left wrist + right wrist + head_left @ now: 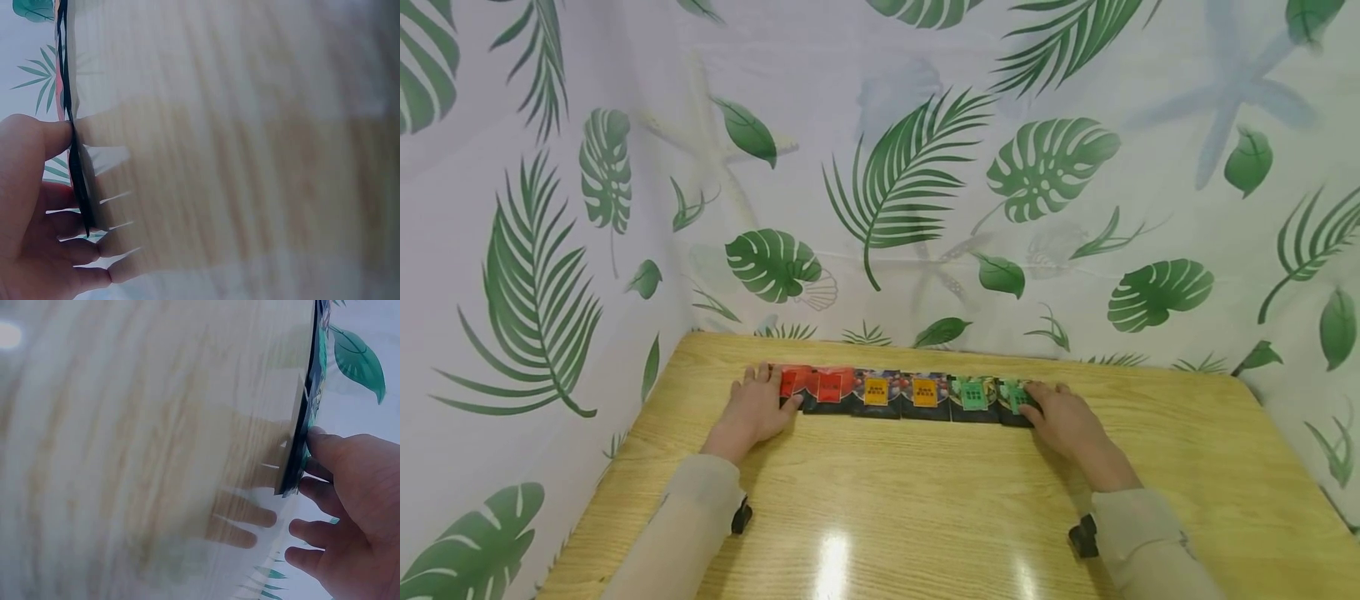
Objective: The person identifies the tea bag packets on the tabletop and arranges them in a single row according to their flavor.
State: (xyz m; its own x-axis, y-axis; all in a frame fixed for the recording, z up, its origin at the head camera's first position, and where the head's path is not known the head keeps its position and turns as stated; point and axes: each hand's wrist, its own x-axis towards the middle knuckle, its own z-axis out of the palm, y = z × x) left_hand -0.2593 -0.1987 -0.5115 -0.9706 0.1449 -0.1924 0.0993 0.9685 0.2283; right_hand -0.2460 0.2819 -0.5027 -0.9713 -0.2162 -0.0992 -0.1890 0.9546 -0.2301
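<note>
A straight row of flat black-bottomed packets lies on the table: two red, two with yellow-orange labels, two green. At the row's left end my left hand rests on the end red packet, thumb at its near edge and fingers spread at its outer side. The second red packet adjoins it. Yellow-labelled packets sit mid-row. My right hand touches the end green packet, partly covering it, with the thumb on its near corner. Another green packet lies beside it. Both wrist views show the packets edge-on.
The wooden table has glare spots near its front. Behind it and at the left hangs a white leaf-print cloth, close to the table's back edge. Each wrist carries a small black device.
</note>
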